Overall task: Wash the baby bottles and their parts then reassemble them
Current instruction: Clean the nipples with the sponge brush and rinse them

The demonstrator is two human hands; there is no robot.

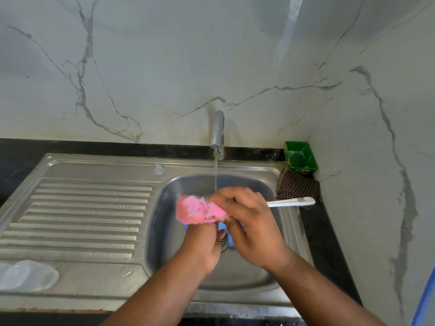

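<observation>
Hands: right hand (254, 228) grips one brush (197, 209), left hand (203, 249) holds its pink head

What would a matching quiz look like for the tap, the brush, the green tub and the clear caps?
Things: 1 tap; 2 brush; 3 green tub; 4 clear caps.
Descriptions: A far right corner; B on the draining board; C running; D pink bristles.
Pairs: 1-C, 2-D, 3-A, 4-B.
</observation>
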